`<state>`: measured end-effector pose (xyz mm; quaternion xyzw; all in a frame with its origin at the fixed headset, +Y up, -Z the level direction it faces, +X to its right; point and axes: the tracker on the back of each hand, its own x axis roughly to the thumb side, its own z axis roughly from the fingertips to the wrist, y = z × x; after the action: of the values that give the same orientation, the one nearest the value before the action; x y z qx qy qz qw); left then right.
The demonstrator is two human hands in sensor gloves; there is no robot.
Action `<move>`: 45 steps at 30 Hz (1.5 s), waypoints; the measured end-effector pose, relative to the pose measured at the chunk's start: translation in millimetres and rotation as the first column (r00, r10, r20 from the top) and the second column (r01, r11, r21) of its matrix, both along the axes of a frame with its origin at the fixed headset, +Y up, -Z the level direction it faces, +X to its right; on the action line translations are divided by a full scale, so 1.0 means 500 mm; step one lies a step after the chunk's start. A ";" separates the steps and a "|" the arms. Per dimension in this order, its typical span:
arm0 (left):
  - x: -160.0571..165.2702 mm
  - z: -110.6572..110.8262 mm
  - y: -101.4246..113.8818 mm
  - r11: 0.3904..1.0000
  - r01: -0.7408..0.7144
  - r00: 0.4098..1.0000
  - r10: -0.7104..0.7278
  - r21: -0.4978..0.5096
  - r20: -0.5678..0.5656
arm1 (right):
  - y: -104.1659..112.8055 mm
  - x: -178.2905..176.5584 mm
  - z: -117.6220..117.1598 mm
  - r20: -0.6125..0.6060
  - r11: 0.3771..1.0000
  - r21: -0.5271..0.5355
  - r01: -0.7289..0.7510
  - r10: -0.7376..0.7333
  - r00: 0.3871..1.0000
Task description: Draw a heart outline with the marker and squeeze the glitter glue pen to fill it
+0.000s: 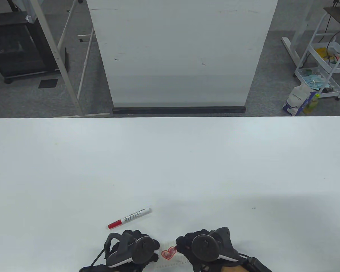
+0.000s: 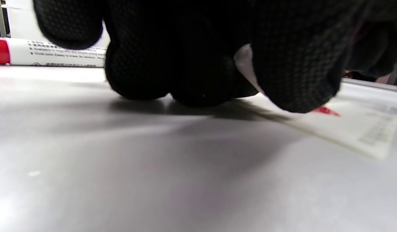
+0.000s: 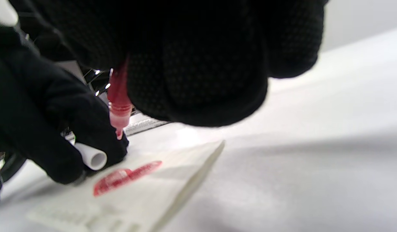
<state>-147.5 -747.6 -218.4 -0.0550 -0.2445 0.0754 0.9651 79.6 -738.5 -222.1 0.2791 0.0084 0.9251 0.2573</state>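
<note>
A small white paper card (image 1: 170,262) with a red heart (image 1: 169,253) lies at the table's near edge between my hands. My right hand (image 1: 181,246) grips a red glitter glue pen (image 3: 118,96), its nozzle pointing down just above the heart's (image 3: 127,176) upper edge. My left hand (image 1: 156,247) rests at the card's left side, fingertips (image 2: 198,87) down on the table, and pinches a short white cap (image 3: 92,158). A white marker (image 1: 129,218) with a red cap lies on the table just beyond my left hand.
The white table (image 1: 170,170) stretches far beyond the hands. Behind the table stands a white board panel (image 1: 181,53); a cart (image 1: 325,65) with clutter is on the floor at the right.
</note>
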 end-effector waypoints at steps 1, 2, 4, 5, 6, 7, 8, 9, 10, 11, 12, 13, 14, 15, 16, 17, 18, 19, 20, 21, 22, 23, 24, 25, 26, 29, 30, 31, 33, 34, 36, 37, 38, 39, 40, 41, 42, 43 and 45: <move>-0.003 0.000 0.003 1.000 -0.021 1.000 0.021 0.000 -0.006 | 0.000 0.004 -0.001 0.009 0.999 -0.019 0.027 -0.027 1.000; -0.009 0.000 0.011 0.998 -0.067 0.998 0.067 0.009 -0.018 | 0.000 0.013 -0.004 0.031 0.994 -0.065 0.087 -0.086 0.996; -0.018 0.001 0.024 0.990 -0.132 0.991 0.133 0.041 -0.029 | 0.002 0.025 -0.006 0.057 0.980 -0.113 0.162 -0.156 0.986; -0.025 0.002 0.033 0.981 -0.184 0.982 0.186 0.064 -0.033 | 0.004 0.033 -0.007 0.077 0.967 -0.138 0.213 -0.204 0.976; -0.030 0.003 0.038 0.969 -0.233 0.971 0.236 0.079 -0.027 | 0.005 0.038 -0.009 0.089 0.955 -0.162 0.250 -0.238 0.967; -0.033 0.004 0.040 0.963 -0.257 0.966 0.259 0.082 -0.020 | 0.005 0.041 -0.009 0.093 0.947 -0.177 0.268 -0.255 0.962; -0.038 0.005 0.046 0.943 -0.323 0.946 0.324 0.085 -0.001 | 0.005 0.047 -0.010 0.108 0.922 -0.213 0.325 -0.308 0.945; -0.041 0.006 0.048 0.930 -0.358 0.934 0.358 0.084 0.008 | 0.005 0.051 -0.011 0.116 0.903 -0.238 0.359 -0.340 0.933; -0.042 0.007 0.049 0.919 -0.385 0.923 0.385 0.082 0.016 | 0.004 0.053 -0.011 0.119 0.890 -0.256 0.378 -0.359 0.926; -0.044 0.008 0.051 0.906 -0.416 0.909 0.416 0.081 0.018 | 0.004 0.055 -0.011 0.125 0.872 -0.274 0.405 -0.385 0.914; -0.044 0.009 0.051 0.896 -0.437 0.900 0.436 0.079 0.025 | 0.003 0.056 -0.010 0.126 0.866 -0.279 0.414 -0.395 0.910; -0.043 0.011 0.052 0.887 -0.455 0.891 0.454 0.079 0.034 | 0.003 0.055 -0.010 0.116 0.864 -0.290 0.412 -0.396 0.911; -0.043 0.012 0.052 0.881 -0.465 0.885 0.464 0.080 0.038 | 0.003 0.055 -0.009 0.107 0.864 -0.292 0.411 -0.398 0.911; -0.041 0.013 0.053 0.872 -0.484 0.875 0.481 0.078 0.046 | 0.003 0.054 -0.007 0.106 0.863 -0.289 0.414 -0.401 0.910; -0.038 0.015 0.054 0.865 -0.496 0.868 0.493 0.069 0.063 | 0.004 0.052 -0.005 0.099 0.867 -0.286 0.409 -0.398 0.912; -0.037 0.016 0.054 0.864 -0.500 0.866 0.496 0.067 0.066 | 0.004 0.052 -0.004 0.092 0.869 -0.282 0.406 -0.397 0.913; -0.034 0.018 0.053 0.864 -0.499 0.866 0.495 0.067 0.069 | 0.004 0.050 -0.002 0.079 0.868 -0.283 0.408 -0.402 0.912; -0.032 0.020 0.053 0.865 -0.497 0.867 0.492 0.067 0.075 | 0.004 0.047 0.000 0.066 0.869 -0.289 0.401 -0.400 0.914; -0.031 0.020 0.052 0.865 -0.497 0.867 0.492 0.067 0.076 | 0.003 0.046 0.001 0.056 0.870 -0.290 0.398 -0.400 0.915; -0.028 0.021 0.050 0.867 -0.495 0.868 0.490 0.061 0.078 | 0.002 0.045 0.003 0.056 0.869 -0.290 0.400 -0.402 0.914; -0.027 0.022 0.049 0.867 -0.495 0.868 0.491 0.057 0.080 | 0.001 0.042 0.005 0.053 0.872 -0.291 0.394 -0.397 0.916; -0.025 0.023 0.047 0.860 -0.507 0.860 0.501 0.054 0.091 | -0.002 0.040 0.007 0.042 0.879 -0.287 0.382 -0.387 0.921; -0.023 0.023 0.046 0.858 -0.511 0.858 0.505 0.047 0.097 | -0.004 0.038 0.008 0.039 0.879 -0.285 0.382 -0.388 0.921; -0.023 0.024 0.045 0.860 -0.508 0.859 0.502 0.046 0.098 | -0.006 0.037 0.009 0.038 0.876 -0.291 0.385 -0.392 0.919; -0.021 0.025 0.043 0.854 -0.519 0.852 0.512 0.041 0.107 | -0.010 0.034 0.011 0.030 0.871 -0.307 0.384 -0.395 0.918; -0.019 0.027 0.041 0.834 -0.551 0.832 0.547 0.024 0.094 | -0.019 0.029 0.014 0.029 0.842 -0.347 0.413 -0.430 0.902; -0.020 0.027 0.041 0.829 -0.558 0.827 0.554 0.029 0.091 | -0.021 0.030 0.014 0.037 0.833 -0.356 0.423 -0.440 0.897; -0.020 0.027 0.041 0.829 -0.559 0.827 0.555 0.028 0.091 | -0.022 0.031 0.013 0.040 0.827 -0.365 0.428 -0.445 0.895; -0.019 0.027 0.039 0.827 -0.562 0.825 0.558 0.019 0.084 | -0.024 0.033 0.011 0.048 0.816 -0.379 0.436 -0.453 0.890; -0.018 0.027 0.039 0.824 -0.566 0.822 0.563 0.020 0.085 | -0.025 0.035 0.010 0.055 0.809 -0.386 0.444 -0.460 0.886; -0.016 0.028 0.038 0.818 -0.575 0.814 0.573 -0.004 0.092 | -0.029 0.039 0.008 0.072 0.795 -0.395 0.461 -0.474 0.878; -0.016 0.028 0.037 0.813 -0.582 0.809 0.581 -0.014 0.093 | -0.031 0.040 0.008 0.080 0.789 -0.397 0.470 -0.480 0.874; -0.015 0.029 0.035 0.800 -0.600 0.795 0.600 -0.025 0.094 | -0.034 0.042 0.007 0.095 0.772 -0.409 0.487 -0.495 0.864; -0.015 0.029 0.035 0.797 -0.604 0.792 0.603 -0.028 0.094 | -0.035 0.042 0.007 0.104 0.762 -0.418 0.494 -0.500 0.860; -0.015 0.030 0.035 0.795 -0.606 0.790 0.605 -0.026 0.095 | -0.036 0.043 0.006 0.108 0.751 -0.430 0.501 -0.508 0.854; -0.014 0.032 0.037 0.796 -0.606 0.791 0.603 -0.008 0.098 | -0.037 0.042 0.006 0.108 0.746 -0.438 0.501 -0.510 0.853; -0.014 0.033 0.038 0.798 -0.603 0.794 0.599 0.004 0.102 | -0.037 0.041 0.007 0.108 0.745 -0.441 0.500 -0.510 0.854; -0.015 0.035 0.040 0.802 -0.597 0.799 0.591 0.025 0.112 | -0.038 0.040 0.008 0.106 0.744 -0.445 0.498 -0.508 0.855; -0.016 0.038 0.041 0.802 -0.595 0.801 0.586 0.052 0.123 | -0.042 0.038 0.008 0.118 0.733 -0.454 0.506 -0.513 0.850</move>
<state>-155.5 -727.3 -199.3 0.0627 -0.3011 0.3588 0.8813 98.8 -759.3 -217.9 0.2071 0.1570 0.7867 0.5600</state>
